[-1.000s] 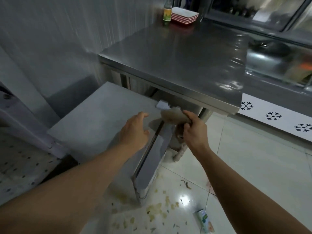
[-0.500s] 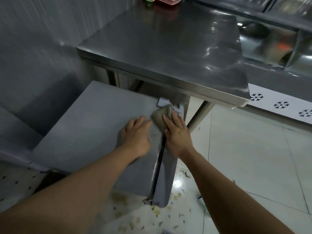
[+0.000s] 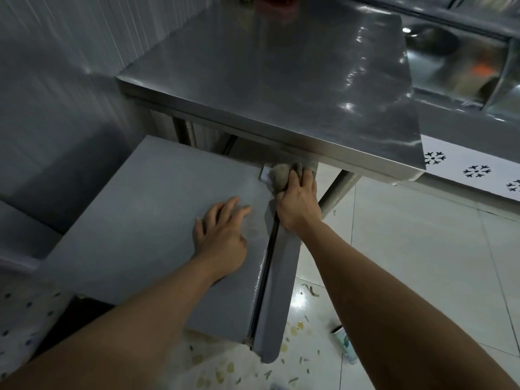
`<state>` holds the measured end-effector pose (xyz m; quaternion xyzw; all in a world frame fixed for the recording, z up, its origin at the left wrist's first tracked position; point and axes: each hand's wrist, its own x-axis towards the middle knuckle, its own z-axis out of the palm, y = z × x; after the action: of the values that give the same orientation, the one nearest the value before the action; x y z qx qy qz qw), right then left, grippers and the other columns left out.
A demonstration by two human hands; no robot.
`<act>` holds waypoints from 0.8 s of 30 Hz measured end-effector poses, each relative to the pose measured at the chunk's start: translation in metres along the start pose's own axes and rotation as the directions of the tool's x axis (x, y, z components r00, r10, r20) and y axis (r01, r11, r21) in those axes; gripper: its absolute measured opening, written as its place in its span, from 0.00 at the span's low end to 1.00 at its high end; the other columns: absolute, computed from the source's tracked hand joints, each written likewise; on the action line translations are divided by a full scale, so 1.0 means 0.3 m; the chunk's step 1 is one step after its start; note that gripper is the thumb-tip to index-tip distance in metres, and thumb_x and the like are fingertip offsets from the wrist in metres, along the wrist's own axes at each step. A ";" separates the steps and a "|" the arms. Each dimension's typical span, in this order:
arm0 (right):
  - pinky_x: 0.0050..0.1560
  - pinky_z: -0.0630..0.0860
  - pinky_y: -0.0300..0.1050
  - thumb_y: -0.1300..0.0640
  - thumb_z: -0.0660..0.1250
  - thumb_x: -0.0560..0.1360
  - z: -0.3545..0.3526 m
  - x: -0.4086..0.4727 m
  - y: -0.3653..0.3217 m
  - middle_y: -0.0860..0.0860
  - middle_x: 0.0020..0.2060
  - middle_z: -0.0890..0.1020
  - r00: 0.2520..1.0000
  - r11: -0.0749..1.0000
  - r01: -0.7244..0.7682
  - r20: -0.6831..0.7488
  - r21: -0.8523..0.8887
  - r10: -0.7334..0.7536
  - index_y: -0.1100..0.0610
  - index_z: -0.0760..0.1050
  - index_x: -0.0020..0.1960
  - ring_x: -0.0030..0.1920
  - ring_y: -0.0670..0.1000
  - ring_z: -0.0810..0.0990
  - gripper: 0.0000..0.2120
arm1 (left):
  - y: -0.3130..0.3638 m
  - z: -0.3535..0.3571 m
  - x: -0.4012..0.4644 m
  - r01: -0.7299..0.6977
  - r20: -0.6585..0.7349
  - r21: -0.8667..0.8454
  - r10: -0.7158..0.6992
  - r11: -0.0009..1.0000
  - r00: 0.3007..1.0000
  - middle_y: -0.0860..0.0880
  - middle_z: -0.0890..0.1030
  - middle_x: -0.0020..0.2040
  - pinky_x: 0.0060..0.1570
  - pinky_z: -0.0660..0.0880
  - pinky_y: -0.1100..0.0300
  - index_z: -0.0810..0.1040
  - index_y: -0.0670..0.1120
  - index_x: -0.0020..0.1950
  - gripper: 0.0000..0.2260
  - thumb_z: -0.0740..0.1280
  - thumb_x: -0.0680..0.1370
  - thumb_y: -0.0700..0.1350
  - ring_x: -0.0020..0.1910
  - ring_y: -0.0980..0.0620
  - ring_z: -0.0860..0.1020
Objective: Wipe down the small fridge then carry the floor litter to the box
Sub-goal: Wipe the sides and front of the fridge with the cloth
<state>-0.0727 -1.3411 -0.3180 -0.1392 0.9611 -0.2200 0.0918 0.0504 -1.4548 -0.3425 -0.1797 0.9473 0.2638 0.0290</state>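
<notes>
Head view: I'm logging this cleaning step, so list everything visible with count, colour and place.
fridge: one, grey, low by the wall, half under the table
table: one, steel, above and behind the fridge
rag: one, beige, at the fridge's far top corner
scraps: many, yellowish, on the floor by the fridge door
carton: one, white and green, on the floor beside the right forearm
floor: white tiles
left hand: flat on the fridge top
right hand: grip on the rag
</notes>
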 end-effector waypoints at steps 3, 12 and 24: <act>0.71 0.60 0.54 0.56 0.57 0.76 0.002 -0.009 0.009 0.56 0.75 0.49 1.000 0.999 0.024 -0.016 0.026 -0.024 0.59 0.52 0.75 0.74 0.59 0.50 0.30 | -0.001 -0.005 -0.001 0.012 0.023 0.000 -0.012 1.000 1.000 0.62 0.47 0.75 0.70 0.43 0.43 0.58 0.61 0.70 0.29 0.58 0.73 0.39 0.73 0.55 0.46; 0.64 0.69 0.54 0.53 0.54 0.79 0.074 -0.368 0.021 0.54 0.77 0.42 1.000 0.999 -0.009 -0.023 0.045 0.010 0.58 0.45 0.77 0.75 0.57 0.51 0.31 | 0.025 -0.044 -0.021 0.008 0.118 0.098 -0.020 0.995 0.993 0.58 0.44 0.77 0.72 0.46 0.43 0.51 0.59 0.74 0.30 0.56 0.76 0.40 0.75 0.51 0.44; 0.68 0.62 0.59 0.54 0.55 0.78 0.041 -0.178 -0.014 0.52 0.77 0.42 0.993 0.994 -0.104 0.051 -0.044 0.106 0.52 0.45 0.77 0.75 0.61 0.48 0.31 | -0.048 -0.012 -0.180 0.025 0.153 0.146 -0.047 0.989 0.987 0.60 0.37 0.76 0.70 0.41 0.40 0.45 0.68 0.72 0.27 0.54 0.80 0.49 0.74 0.53 0.37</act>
<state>-0.0182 -1.3331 -0.3209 -0.0962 0.9686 -0.1914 0.1260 0.1060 -1.4506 -0.3383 -0.1732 0.9551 0.2078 0.1206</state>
